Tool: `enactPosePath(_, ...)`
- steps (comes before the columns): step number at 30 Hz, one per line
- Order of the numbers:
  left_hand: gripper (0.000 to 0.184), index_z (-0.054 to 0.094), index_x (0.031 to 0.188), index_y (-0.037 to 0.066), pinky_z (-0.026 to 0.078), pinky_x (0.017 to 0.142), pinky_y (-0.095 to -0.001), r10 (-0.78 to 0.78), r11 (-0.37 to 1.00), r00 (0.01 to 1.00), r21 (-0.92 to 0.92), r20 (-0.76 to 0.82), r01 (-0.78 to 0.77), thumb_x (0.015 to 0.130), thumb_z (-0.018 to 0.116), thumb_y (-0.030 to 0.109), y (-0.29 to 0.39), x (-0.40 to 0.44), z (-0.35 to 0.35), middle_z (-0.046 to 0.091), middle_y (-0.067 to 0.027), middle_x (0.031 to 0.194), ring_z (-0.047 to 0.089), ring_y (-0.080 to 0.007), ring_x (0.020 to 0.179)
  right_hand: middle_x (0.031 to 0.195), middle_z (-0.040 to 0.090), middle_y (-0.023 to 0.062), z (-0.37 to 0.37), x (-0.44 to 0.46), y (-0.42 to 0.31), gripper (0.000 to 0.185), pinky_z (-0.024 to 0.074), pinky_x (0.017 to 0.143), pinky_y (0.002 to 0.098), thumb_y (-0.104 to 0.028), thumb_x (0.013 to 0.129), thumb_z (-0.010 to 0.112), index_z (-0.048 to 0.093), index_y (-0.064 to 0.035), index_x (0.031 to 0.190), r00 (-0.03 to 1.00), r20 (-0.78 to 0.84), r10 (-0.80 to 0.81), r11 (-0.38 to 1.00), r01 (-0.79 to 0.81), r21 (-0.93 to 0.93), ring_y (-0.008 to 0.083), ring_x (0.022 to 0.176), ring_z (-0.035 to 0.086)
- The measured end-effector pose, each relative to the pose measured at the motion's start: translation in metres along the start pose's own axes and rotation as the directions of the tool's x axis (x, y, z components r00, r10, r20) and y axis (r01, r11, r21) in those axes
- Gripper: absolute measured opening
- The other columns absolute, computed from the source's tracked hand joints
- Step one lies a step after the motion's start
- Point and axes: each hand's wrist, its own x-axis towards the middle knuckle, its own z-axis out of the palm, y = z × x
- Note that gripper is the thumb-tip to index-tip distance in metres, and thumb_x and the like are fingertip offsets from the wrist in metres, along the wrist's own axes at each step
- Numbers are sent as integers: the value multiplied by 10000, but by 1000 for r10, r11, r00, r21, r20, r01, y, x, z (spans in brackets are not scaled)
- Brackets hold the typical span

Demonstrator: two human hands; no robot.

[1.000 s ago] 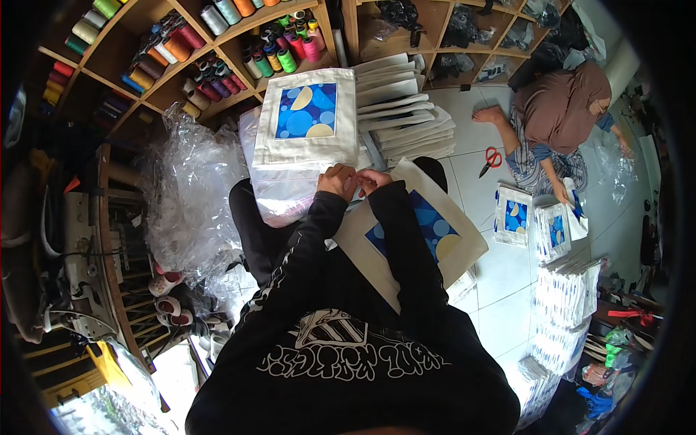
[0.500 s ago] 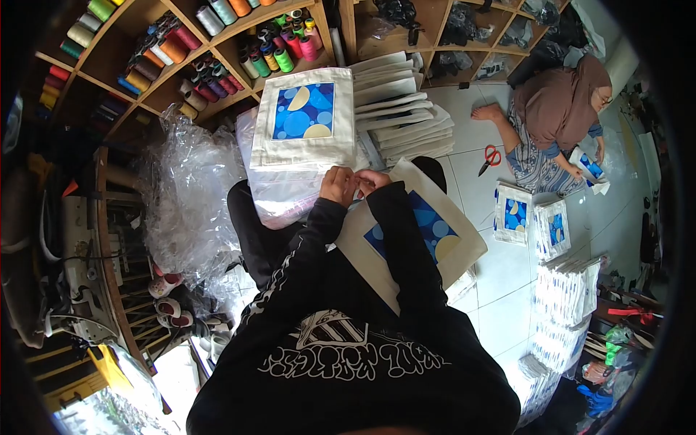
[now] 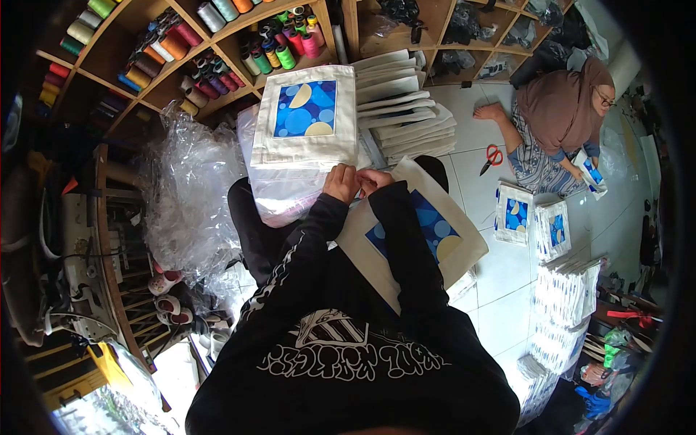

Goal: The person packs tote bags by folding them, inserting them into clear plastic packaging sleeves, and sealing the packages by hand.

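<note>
My left hand (image 3: pixel 340 183) and my right hand (image 3: pixel 375 180) meet fingertip to fingertip above my lap, both with fingers closed in a pinch. What lies between the fingers is too small to make out. Under my right forearm a cream cloth bag (image 3: pixel 464 217) with a blue circle-patterned panel lies tilted across my leg, its upper left edge beside my hands. Just beyond my left hand, a similar cream bag (image 3: pixel 268 148) with a blue print lies flat on top of a plastic-wrapped pile (image 3: pixel 283 196).
Stacked cream bags (image 3: pixel 406 109) stand behind the pile. Crumpled clear plastic (image 3: pixel 192 196) lies left. Red-handled scissors (image 3: pixel 493 156) lie on the tiles. At right, a seated person (image 3: pixel 562 109) handles a printed bag, near more stacks (image 3: pixel 565 293). Thread shelves (image 3: pixel 210 43) line the back.
My hands stay pinched together in almost the same spot, with slight finger movement. The other person's head and the bag they hold have shifted a little.
</note>
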Motion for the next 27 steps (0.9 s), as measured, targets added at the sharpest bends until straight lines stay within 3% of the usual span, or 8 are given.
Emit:
enactPosePath(7, 204, 492, 747, 34, 420, 556, -363, 23, 1000, 994, -9, -111, -24, 589, 617, 5, -2, -7, 8, 460, -122, 700, 500, -300, 635, 777, 591, 56, 0, 1, -2, 176, 463, 545, 223, -55, 859, 498, 553, 33, 1001, 999, 26, 24, 993, -27, 116, 95, 583, 545)
enactPosePath(10, 194, 477, 742, 22, 416, 555, -359, -38, 993, 997, -116, -63, 31, 611, 616, -4, 2, -11, -1, 452, -127, 697, 487, -300, 621, 802, 600, 61, 1, 3, 2, 181, 462, 542, 216, -58, 858, 500, 557, 32, 1005, 998, 20, 52, 992, -54, 111, 91, 581, 546)
enactPosePath(12, 164, 505, 773, 13, 432, 584, -353, -156, 952, 988, -266, 2, 151, 653, 614, -10, 7, -8, -12, 485, -125, 730, 506, -295, 645, 815, 605, 64, 0, 3, 3, 182, 461, 540, 213, -60, 858, 502, 561, 30, 1005, 998, 13, 58, 993, -59, 100, 89, 579, 546)
enactPosePath(21, 150, 576, 828, 34, 463, 644, -337, -31, 972, 999, -233, 34, 38, 687, 624, 14, 2, 6, -24, 572, -104, 792, 566, -277, 743, 789, 611, 56, 2, -1, -8, 168, 458, 517, 217, -44, 847, 503, 577, 24, 981, 1000, 0, 27, 999, -27, 41, 87, 559, 548)
enactPosePath(27, 186, 577, 824, 40, 456, 644, -353, -71, 970, 990, -222, 123, 97, 649, 640, 55, 1, 9, -21, 558, -112, 778, 551, -299, 729, 762, 606, 59, 2, -3, -8, 168, 450, 511, 225, -22, 847, 478, 578, 23, 974, 999, -34, -42, 998, 40, -56, 95, 545, 549)
